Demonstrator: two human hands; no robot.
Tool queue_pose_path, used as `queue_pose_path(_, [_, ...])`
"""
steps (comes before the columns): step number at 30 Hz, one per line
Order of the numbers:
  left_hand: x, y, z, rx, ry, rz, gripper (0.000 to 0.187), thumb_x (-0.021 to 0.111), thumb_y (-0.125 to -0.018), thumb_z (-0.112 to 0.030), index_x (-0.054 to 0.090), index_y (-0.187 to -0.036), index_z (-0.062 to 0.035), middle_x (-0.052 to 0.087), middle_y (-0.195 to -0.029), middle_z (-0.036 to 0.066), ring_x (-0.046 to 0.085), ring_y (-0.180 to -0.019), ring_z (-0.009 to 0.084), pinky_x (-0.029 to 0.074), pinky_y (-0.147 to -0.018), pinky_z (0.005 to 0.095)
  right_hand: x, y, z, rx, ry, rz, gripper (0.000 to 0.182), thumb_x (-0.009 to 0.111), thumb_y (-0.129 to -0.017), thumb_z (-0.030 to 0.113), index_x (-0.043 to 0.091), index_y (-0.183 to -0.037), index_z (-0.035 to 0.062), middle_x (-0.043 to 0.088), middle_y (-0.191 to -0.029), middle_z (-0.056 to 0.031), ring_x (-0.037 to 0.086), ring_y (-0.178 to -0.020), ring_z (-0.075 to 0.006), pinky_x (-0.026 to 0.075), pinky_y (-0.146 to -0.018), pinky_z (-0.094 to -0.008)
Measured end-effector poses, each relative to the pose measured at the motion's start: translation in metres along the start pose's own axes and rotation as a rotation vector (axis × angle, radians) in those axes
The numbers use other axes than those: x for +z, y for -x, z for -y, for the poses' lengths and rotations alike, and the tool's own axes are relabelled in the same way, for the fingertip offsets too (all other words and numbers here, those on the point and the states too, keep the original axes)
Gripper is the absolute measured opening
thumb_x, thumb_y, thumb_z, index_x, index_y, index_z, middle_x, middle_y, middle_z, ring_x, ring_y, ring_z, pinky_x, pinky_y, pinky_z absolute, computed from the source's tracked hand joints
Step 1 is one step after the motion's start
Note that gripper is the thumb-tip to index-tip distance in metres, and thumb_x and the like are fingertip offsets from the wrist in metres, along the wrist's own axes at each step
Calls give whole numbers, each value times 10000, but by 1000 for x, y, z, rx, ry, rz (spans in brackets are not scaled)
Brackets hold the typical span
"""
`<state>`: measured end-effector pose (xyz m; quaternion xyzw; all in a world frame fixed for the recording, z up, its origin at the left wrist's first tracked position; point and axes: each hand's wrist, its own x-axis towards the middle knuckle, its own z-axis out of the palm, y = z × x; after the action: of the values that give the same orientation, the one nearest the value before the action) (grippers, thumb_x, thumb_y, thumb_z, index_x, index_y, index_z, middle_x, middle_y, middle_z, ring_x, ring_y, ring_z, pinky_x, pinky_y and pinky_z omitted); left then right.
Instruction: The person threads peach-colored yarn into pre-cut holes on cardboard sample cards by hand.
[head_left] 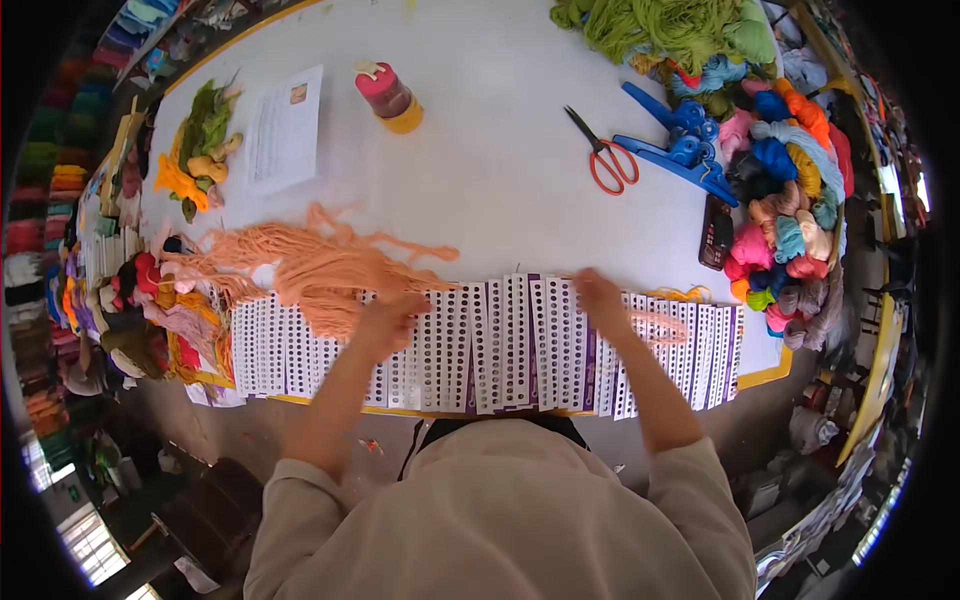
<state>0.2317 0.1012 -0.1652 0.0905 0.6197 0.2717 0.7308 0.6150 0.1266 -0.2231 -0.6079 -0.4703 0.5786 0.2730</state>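
Note:
A long row of white punched cards [505,345] with purple edges lies overlapping along the table's near side. My left hand [393,325] is over the cards at the right end of a heap of peach yarn [325,262]. Its fingers are curled together, and anything between them is hidden. My right hand [602,303] hovers over the cards right of the middle, its fingers smeared by motion. A peach strand [660,326] lies across the cards beside my right forearm. A bit of yellow yarn [682,294] shows at the cards' far edge.
Red-handled scissors [612,168], blue plastic clamps [685,150] and a dark phone-like device [716,232] lie right. Colourful skeins [785,200] crowd the right edge. A pink-and-yellow bottle [390,97], a printed sheet [284,130] and green-orange yarn [203,145] sit farther back.

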Motion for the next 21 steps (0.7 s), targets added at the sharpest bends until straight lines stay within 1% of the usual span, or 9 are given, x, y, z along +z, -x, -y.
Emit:
queue_pose_path(2, [36, -30, 27, 58, -227, -37, 152, 646, -861, -191, 654, -919, -51, 666, -825, 42, 576, -601, 82, 382, -418, 211, 59, -12, 26, -63, 219, 159, 141, 552, -937, 225, 567, -998, 99, 618, -711, -101, 617, -641, -205, 481, -602, -360])
queue_pose_path(4, [59, -46, 43, 135, -267, -48, 150, 651, -851, -192, 664, -872, -44, 666, -752, 43, 609, -603, 101, 414, -430, 218, 97, -30, 23, -36, 288, 193, 161, 540, -936, 253, 566, -1010, 113, 638, -719, -124, 631, -659, -296, 489, -627, -402])
queue_pose_path(6, [73, -52, 41, 163, -650, -204, 181, 666, -823, -201, 668, -792, -22, 628, -596, 55, 632, -548, 150, 475, -494, 260, 115, -39, 21, -9, 312, 216, 161, 528, -938, 262, 564, -1011, 123, 644, -730, -130, 634, -675, -315, 489, -633, -414])
queue_pose_path(9, [79, -61, 46, 286, -810, -234, 188, 678, -796, -205, 669, -770, -19, 605, -543, 83, 610, -478, 187, 485, -517, 302, 121, -41, 23, 27, 401, 268, 162, 505, -947, 286, 552, -1013, 146, 653, -748, -136, 642, -710, -331, 492, -646, -433])
queue_pose_path(11, [77, -67, 51, 267, -775, -251, 184, 693, -789, -198, 687, -803, -15, 637, -617, 90, 587, -486, 143, 458, -511, 298, 120, -41, 26, 4, 495, 302, 174, 491, -956, 300, 540, -1026, 148, 658, -765, -141, 647, -731, -340, 497, -659, -445])
queue_pose_path(13, [72, -76, 57, 470, -849, -343, 188, 702, -782, -197, 689, -808, -12, 638, -617, 90, 586, -485, 140, 463, -518, 305, 120, -43, 25, 24, 493, 325, 182, 482, -959, 307, 538, -1033, 150, 659, -772, -143, 646, -743, -347, 497, -669, -453])
queue_pose_path(17, [71, -76, 48, 477, -859, -286, 180, 705, -784, -177, 685, -825, -3, 643, -639, 86, 593, -512, 123, 466, -520, 286, 121, -46, 23, 43, 486, 356, 197, 461, -969, 317, 532, -1045, 150, 661, -781, -145, 644, -772, -363, 494, -697, -468])
queue_pose_path(19, [80, -64, 33, 181, -678, -217, 153, 688, -787, -132, 671, -826, 15, 657, -691, 106, 617, -521, 155, 485, -530, 298, 120, -48, 22, 47, 479, 371, 195, 461, -969, 315, 530, -1048, 151, 662, -784, -145, 644, -779, -362, 494, -703, -466])
queue_pose_path(21, [81, -64, 35, 202, -595, -210, 150, 683, -793, -119, 665, -817, 28, 652, -682, 95, 614, -526, 144, 478, -519, 283, 119, -48, 23, 54, 471, 384, 192, 461, -969, 312, 529, -1051, 151, 663, -788, -145, 645, -786, -361, 493, -710, -464])
